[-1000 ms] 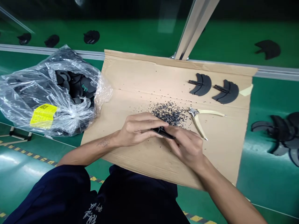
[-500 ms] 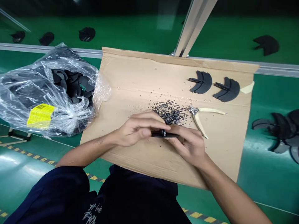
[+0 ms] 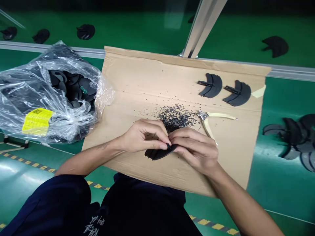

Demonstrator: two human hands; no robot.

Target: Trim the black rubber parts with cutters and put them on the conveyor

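My left hand (image 3: 145,136) and my right hand (image 3: 194,150) meet above a cardboard sheet (image 3: 137,75), both pinching a curved black rubber piece (image 3: 158,153). Most of its inner end is hidden by my fingers. Side-cutting pliers (image 3: 206,118) with cream handles lie just beyond my right hand, one handle tip running behind its fingers. A heap of black rubber crumbs (image 3: 176,117) lies just past my fingertips. Two similar crescent pieces (image 3: 210,85) (image 3: 237,93) rest side by side at the far right of the cardboard.
A clear plastic bag (image 3: 49,95) of black pieces, with a yellow label, sits left of the cardboard. A loose pile of black pieces (image 3: 292,141) lies on the green bench to the right. A metal rail (image 3: 283,72) crosses behind the cardboard.
The black piece has turned from edge-on to showing its curved face, now reaching down and left from my fingers. My hands have shifted slightly closer together.
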